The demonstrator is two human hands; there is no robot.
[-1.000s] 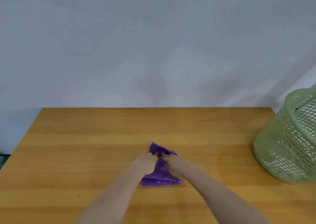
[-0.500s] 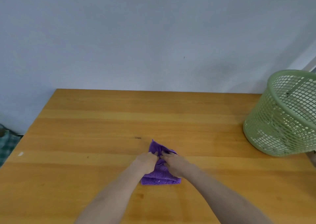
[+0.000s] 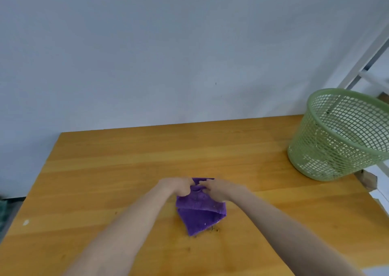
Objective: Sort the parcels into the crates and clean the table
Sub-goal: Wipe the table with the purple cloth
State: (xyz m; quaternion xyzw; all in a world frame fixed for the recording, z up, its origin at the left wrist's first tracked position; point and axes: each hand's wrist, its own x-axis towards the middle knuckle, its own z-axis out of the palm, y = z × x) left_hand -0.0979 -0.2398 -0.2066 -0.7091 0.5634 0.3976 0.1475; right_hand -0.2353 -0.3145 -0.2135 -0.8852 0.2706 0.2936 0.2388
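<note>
Head view: my left hand [image 3: 176, 186] and right hand [image 3: 219, 190] pinch the far edge of the cloth [image 3: 200, 212], which lies on the desk [image 3: 126, 170] midway along, nearer its near edge. I judge it soft, light and floppy, best gathered by its folds.

Cloth [image 3: 199, 214] in left hand [image 3: 179, 186], right hand [image 3: 220, 189]

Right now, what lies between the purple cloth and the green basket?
Only bare wooden table, in the head view, between cloth and basket.
</note>
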